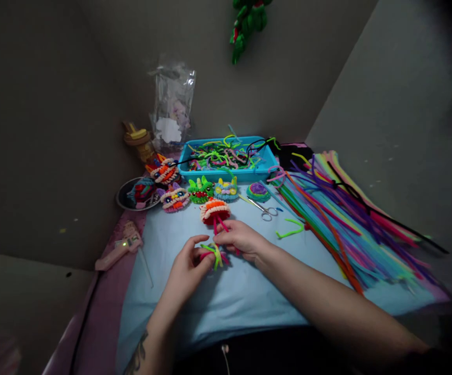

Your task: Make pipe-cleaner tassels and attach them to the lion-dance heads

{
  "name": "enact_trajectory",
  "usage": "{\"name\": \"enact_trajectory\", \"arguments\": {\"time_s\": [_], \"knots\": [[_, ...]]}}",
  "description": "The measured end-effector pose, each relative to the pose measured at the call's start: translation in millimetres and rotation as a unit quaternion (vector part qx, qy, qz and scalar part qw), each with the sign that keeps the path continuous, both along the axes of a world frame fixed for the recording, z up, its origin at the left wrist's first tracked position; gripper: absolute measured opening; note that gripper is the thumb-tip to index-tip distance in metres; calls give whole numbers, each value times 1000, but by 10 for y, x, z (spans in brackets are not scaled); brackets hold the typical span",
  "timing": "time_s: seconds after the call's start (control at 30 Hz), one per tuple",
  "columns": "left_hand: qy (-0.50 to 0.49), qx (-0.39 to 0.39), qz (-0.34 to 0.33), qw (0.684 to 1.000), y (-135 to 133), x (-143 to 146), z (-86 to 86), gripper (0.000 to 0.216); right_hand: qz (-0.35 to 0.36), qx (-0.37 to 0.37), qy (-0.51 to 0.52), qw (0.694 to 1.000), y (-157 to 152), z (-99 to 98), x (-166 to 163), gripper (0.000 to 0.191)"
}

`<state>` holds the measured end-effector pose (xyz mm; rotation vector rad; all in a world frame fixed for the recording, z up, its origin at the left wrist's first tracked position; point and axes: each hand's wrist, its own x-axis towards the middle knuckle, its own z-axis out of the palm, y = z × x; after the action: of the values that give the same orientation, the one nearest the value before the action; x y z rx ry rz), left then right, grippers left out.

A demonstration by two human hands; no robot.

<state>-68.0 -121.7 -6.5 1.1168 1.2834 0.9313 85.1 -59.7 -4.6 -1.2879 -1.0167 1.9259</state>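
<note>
My left hand (190, 265) has its thumb and fingers closed round a small bundle of yellow-green and pink pipe cleaners (218, 255), low over the blue cloth. My right hand (244, 240) pinches pink pipe cleaner stems (218, 224) at the bundle's upper right; its fingertips partly hide them. These stems reach up to a round orange, cream and red pipe-cleaner piece (215, 211) just beyond my fingers. Behind it sit a green pipe-cleaner creature head (201, 190), a blue and yellow one (226, 189) and a purple and cream one (173, 198).
Scissors (265, 209) and a bent green pipe cleaner (290, 229) lie to the right, near long loose pipe cleaners (335, 219). A blue tray (226, 176) of scraps stands behind. At left are a pink glue gun (122, 247) and a metal bowl (126, 200).
</note>
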Motion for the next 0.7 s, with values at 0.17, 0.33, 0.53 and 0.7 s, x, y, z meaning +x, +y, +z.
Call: {"name": "enact_trajectory", "arguments": {"time_s": [0.17, 0.33, 0.53, 0.7], "knots": [[-49, -22, 7, 999, 42, 10, -17, 51, 19, 6, -16, 1000, 37, -47, 37, 21], [-66, -44, 36, 996, 47, 38, -5, 50, -63, 206, -176, 961, -180, -76, 149, 32], [-97, -59, 39, 993, 37, 111, -24, 48, -18, 583, -307, 752, -636, -124, 300, 11], [-105, -60, 44, 992, 54, 166, -43, 44, 9, 637, -398, 661, -716, -179, 264, 16]]}}
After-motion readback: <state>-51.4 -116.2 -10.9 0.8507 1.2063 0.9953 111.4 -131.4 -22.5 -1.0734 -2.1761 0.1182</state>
